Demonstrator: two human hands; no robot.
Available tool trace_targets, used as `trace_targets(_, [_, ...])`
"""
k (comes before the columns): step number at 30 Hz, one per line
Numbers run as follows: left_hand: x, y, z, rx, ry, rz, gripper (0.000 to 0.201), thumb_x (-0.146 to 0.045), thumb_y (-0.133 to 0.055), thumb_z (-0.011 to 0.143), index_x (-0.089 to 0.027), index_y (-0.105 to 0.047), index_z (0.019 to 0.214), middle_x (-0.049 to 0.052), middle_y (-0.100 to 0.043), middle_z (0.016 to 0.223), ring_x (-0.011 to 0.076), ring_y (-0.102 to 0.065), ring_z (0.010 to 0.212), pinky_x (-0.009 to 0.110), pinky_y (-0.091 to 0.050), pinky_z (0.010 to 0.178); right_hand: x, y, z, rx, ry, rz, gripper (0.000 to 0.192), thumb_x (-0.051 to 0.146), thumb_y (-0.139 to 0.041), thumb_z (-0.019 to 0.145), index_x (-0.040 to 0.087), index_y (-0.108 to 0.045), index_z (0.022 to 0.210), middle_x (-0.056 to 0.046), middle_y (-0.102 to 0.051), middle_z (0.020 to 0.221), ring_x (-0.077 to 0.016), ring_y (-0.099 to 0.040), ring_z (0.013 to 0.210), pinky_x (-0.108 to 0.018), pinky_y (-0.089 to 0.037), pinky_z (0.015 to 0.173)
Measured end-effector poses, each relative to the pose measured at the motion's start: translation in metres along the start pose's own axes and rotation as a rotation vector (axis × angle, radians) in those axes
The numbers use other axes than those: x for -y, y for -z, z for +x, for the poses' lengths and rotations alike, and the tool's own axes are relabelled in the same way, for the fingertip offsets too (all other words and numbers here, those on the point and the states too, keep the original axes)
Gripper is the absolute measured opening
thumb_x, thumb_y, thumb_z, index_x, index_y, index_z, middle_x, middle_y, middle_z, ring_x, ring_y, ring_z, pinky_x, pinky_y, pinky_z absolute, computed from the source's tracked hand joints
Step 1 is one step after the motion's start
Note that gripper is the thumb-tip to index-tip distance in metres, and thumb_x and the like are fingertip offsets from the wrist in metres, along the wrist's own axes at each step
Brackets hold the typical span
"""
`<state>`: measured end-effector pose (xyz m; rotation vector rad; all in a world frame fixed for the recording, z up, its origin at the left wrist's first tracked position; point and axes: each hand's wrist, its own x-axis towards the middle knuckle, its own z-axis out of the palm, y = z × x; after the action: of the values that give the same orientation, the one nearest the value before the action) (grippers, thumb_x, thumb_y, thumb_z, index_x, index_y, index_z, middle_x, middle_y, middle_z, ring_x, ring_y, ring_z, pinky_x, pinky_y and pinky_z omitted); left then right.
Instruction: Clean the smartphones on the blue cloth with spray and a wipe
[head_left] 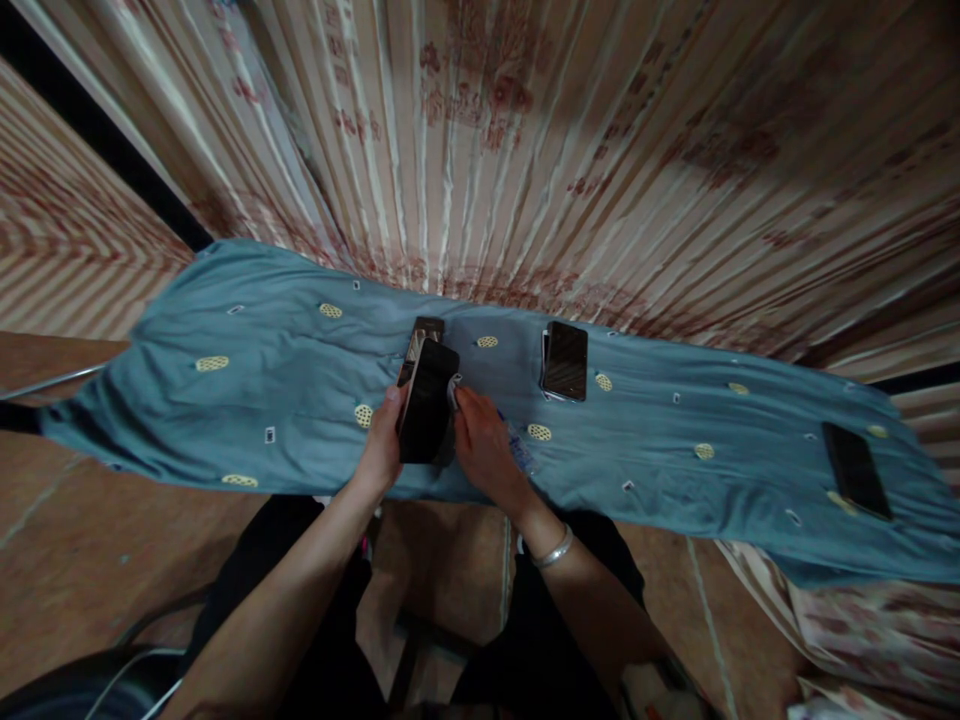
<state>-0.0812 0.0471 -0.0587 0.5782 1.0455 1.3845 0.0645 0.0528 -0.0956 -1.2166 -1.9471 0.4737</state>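
Observation:
My left hand (384, 440) grips a black smartphone (426, 400) by its left edge, holding it tilted above the blue cloth (285, 400). My right hand (486, 448) is closed at the phone's right edge, pinching a small white piece (453, 388), perhaps a wipe, against it. A silver bracelet (553, 550) circles that wrist. Just behind the held phone, a second phone (423, 332) lies flat on the cloth, partly hidden.
More dark phones lie on the cloth: one, stacked on a white thing (565, 361), to the right and one (856, 470) near the far right edge. Striped patterned curtains (525, 130) hang behind. Brown floor (82, 560) and my dark trousers are below.

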Motion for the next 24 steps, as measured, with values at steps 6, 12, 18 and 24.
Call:
trace_targets(6, [0.0004,-0.0025,-0.0010,0.021,-0.028,0.040,0.069,-0.079,-0.073,0.069,-0.016,-0.080,0.096,0.011,-0.081,0.097,0.0376,-0.068,0.122,0.041,-0.061,0.091,-0.0013,0.0019,0.0013,-0.032,0.009,-0.001,0.047,0.013,-0.039,0.101,0.011,-0.058,0.144,-0.020,-0.068,0.135,-0.0288,-0.064,0.125,-0.049,-0.051,0.112])
trace_targets(12, [-0.0022,-0.0046,-0.0013,0.048,0.033,-0.027,0.073,-0.080,-0.072,0.071,-0.018,-0.079,0.108,0.010,-0.082,0.099,0.0373,-0.072,0.114,0.041,-0.062,0.087,-0.0016,0.0027,0.0003,-0.024,0.004,-0.001,0.046,0.012,-0.041,0.102,0.013,-0.060,0.143,-0.017,-0.069,0.131,-0.0266,-0.065,0.121,-0.046,-0.052,0.109])
trace_targets(18, [-0.0060,-0.0028,0.0005,0.041,0.084,-0.066,0.072,-0.078,-0.067,0.078,-0.017,-0.077,0.114,0.010,-0.082,0.102,0.0347,-0.074,0.110,0.039,-0.061,0.088,0.0002,0.0031,-0.0017,0.013,0.017,-0.014,0.046,0.012,-0.041,0.101,0.012,-0.061,0.142,-0.017,-0.070,0.132,-0.0260,-0.066,0.118,-0.045,-0.053,0.108])
trace_targets(24, [-0.0076,-0.0044,0.0013,0.035,0.073,-0.063,0.073,-0.078,-0.066,0.079,-0.016,-0.076,0.117,0.011,-0.082,0.103,0.0356,-0.074,0.111,0.041,-0.061,0.090,0.0051,0.0078,-0.0007,0.055,-0.004,-0.005,0.047,0.012,-0.038,0.100,0.009,-0.061,0.141,-0.021,-0.070,0.131,-0.0297,-0.065,0.117,-0.053,-0.052,0.109])
